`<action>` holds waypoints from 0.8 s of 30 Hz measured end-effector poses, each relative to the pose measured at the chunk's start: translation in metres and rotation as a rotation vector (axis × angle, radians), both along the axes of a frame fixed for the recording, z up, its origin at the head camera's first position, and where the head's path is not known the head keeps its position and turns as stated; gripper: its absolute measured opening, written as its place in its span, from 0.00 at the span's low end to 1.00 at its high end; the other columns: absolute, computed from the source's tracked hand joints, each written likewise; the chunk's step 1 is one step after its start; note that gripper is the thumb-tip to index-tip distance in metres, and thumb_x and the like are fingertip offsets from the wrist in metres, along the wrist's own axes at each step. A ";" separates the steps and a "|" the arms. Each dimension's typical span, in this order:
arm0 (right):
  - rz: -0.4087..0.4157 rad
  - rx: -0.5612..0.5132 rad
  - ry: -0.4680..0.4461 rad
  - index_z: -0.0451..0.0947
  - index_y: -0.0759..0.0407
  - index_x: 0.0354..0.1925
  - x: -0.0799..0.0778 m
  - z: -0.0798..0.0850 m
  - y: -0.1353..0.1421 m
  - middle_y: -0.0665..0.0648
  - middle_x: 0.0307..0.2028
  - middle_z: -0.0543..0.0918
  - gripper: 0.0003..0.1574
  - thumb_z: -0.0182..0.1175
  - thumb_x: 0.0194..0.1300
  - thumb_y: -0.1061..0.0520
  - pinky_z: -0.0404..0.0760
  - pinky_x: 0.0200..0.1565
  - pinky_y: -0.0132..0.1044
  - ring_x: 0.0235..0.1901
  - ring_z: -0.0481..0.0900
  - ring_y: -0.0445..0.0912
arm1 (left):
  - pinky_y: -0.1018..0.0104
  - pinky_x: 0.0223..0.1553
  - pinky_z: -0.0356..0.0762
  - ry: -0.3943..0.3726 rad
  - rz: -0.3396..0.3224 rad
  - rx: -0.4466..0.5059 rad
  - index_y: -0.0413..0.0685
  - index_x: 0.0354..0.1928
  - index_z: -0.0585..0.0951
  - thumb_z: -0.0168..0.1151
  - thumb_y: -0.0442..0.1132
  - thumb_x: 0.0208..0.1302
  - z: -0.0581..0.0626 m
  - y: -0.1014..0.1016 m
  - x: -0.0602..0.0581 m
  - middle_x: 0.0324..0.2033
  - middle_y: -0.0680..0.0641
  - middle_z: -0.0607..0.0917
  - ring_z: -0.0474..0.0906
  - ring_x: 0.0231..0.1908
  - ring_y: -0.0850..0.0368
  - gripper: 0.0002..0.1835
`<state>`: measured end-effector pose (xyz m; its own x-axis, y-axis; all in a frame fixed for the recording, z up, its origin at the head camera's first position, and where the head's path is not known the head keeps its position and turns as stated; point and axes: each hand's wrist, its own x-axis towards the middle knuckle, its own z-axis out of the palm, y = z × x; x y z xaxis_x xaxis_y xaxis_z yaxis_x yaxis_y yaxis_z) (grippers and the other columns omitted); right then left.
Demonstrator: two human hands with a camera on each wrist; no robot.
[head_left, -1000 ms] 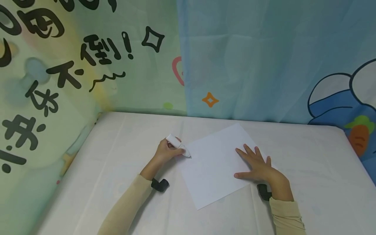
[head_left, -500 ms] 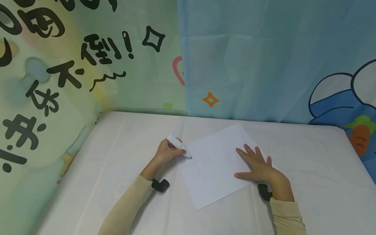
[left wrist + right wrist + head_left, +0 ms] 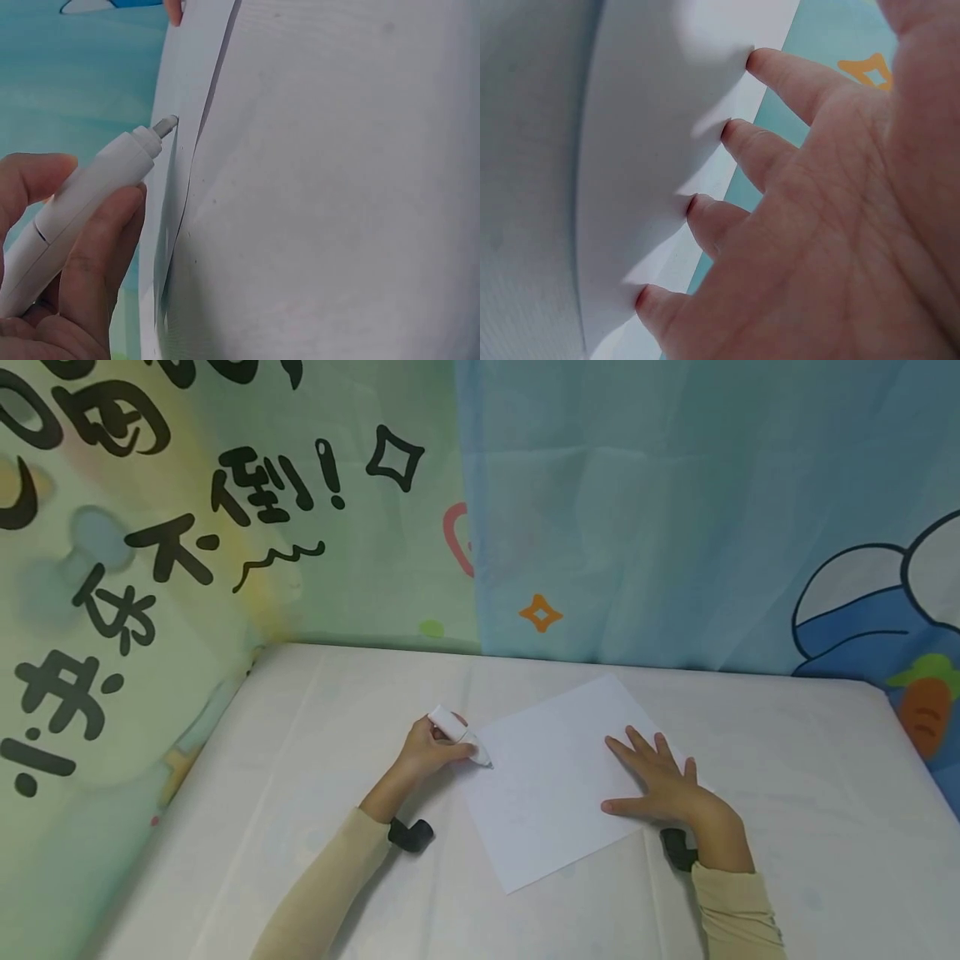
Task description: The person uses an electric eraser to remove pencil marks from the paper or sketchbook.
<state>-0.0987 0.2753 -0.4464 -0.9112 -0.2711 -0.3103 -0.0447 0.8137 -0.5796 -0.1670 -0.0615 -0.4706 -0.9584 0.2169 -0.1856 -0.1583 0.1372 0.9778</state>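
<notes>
A thick white pen-like tool (image 3: 454, 728) with a short metal tip is held by my left hand (image 3: 422, 753). In the left wrist view, the thumb and fingers pinch the pen-like tool's barrel (image 3: 94, 184). Its tip points down at the sheet of white paper (image 3: 551, 785), just inside the left edge; contact cannot be made out for certain. My right hand (image 3: 663, 783) rests on the sheet's right side with its fingers spread. Seen from the right wrist, those fingertips (image 3: 735, 133) press on the paper (image 3: 645, 150). The sheet lies turned at an angle.
A white cloth covers the table (image 3: 337, 877) beneath the paper. Behind it hangs a blue and green printed backdrop (image 3: 637, 527), and printed fabric (image 3: 97, 693) with black lettering runs along the left side. Each wrist carries a black camera, such as the left one (image 3: 411, 836).
The head view has shifted slightly. Both hands, the pen-like tool and the paper keep the same positions relative to each other.
</notes>
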 end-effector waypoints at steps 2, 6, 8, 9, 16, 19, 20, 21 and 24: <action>-0.001 0.011 0.003 0.50 0.61 0.74 -0.001 0.000 0.000 0.72 0.74 0.38 0.66 0.71 0.51 0.36 0.21 0.57 0.80 0.70 0.25 0.74 | 0.66 0.38 0.86 -0.002 0.000 -0.004 0.35 0.46 0.76 0.69 0.25 0.50 0.001 0.000 0.000 0.40 0.40 0.82 0.80 0.38 0.57 0.19; -0.002 0.026 0.003 0.50 0.61 0.74 -0.002 -0.001 0.000 0.73 0.74 0.38 0.66 0.71 0.50 0.36 0.22 0.57 0.81 0.70 0.25 0.74 | 0.65 0.39 0.86 -0.017 0.007 -0.010 0.35 0.47 0.76 0.69 0.25 0.50 0.003 0.000 0.002 0.40 0.39 0.82 0.80 0.39 0.55 0.20; -0.001 0.029 0.004 0.50 0.61 0.74 -0.002 -0.001 0.000 0.73 0.74 0.39 0.66 0.72 0.50 0.36 0.23 0.57 0.81 0.70 0.25 0.74 | 0.65 0.39 0.86 -0.025 0.010 -0.007 0.35 0.47 0.77 0.69 0.25 0.50 0.004 0.000 0.003 0.41 0.39 0.82 0.80 0.40 0.55 0.20; 0.000 0.032 0.002 0.50 0.61 0.74 -0.002 0.000 0.000 0.73 0.74 0.39 0.66 0.72 0.50 0.36 0.23 0.57 0.81 0.70 0.25 0.74 | 0.65 0.39 0.86 -0.022 0.009 -0.006 0.34 0.47 0.76 0.69 0.24 0.50 0.003 0.000 0.003 0.41 0.39 0.82 0.80 0.40 0.54 0.20; 0.000 0.017 0.006 0.50 0.62 0.73 -0.002 -0.001 0.000 0.73 0.74 0.39 0.66 0.72 0.50 0.36 0.22 0.57 0.81 0.70 0.25 0.74 | 0.65 0.38 0.86 -0.021 0.009 -0.009 0.35 0.46 0.76 0.69 0.25 0.51 0.002 -0.001 0.004 0.39 0.40 0.82 0.80 0.38 0.56 0.19; -0.005 0.016 0.009 0.51 0.62 0.73 -0.001 -0.001 -0.001 0.73 0.74 0.39 0.66 0.72 0.49 0.36 0.21 0.58 0.80 0.70 0.26 0.73 | 0.65 0.38 0.86 -0.020 0.004 -0.013 0.35 0.47 0.76 0.69 0.25 0.51 0.002 -0.001 0.004 0.40 0.40 0.82 0.80 0.38 0.57 0.20; -0.005 0.015 0.009 0.51 0.62 0.73 -0.001 -0.001 -0.001 0.73 0.74 0.39 0.66 0.72 0.49 0.36 0.21 0.58 0.80 0.70 0.26 0.74 | 0.65 0.38 0.86 -0.022 0.001 -0.012 0.35 0.47 0.76 0.69 0.25 0.51 0.001 -0.002 0.004 0.40 0.40 0.82 0.80 0.38 0.57 0.20; -0.004 0.015 0.009 0.51 0.62 0.73 -0.001 -0.001 -0.001 0.73 0.74 0.39 0.66 0.72 0.49 0.36 0.21 0.58 0.80 0.70 0.26 0.74 | 0.65 0.38 0.86 -0.022 -0.001 -0.014 0.35 0.47 0.76 0.69 0.25 0.51 0.001 -0.002 0.004 0.40 0.40 0.82 0.80 0.38 0.57 0.20; 0.001 0.016 0.006 0.50 0.62 0.73 -0.002 -0.001 0.000 0.73 0.74 0.39 0.66 0.72 0.50 0.37 0.21 0.57 0.80 0.70 0.25 0.74 | 0.65 0.39 0.86 -0.023 -0.008 -0.012 0.35 0.47 0.76 0.69 0.25 0.51 0.001 -0.001 0.004 0.40 0.40 0.82 0.80 0.38 0.56 0.20</action>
<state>-0.1006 0.2752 -0.4472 -0.9127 -0.2669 -0.3094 -0.0487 0.8229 -0.5661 -0.1632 -0.0629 -0.4700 -0.9520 0.2226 -0.2102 -0.1796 0.1501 0.9722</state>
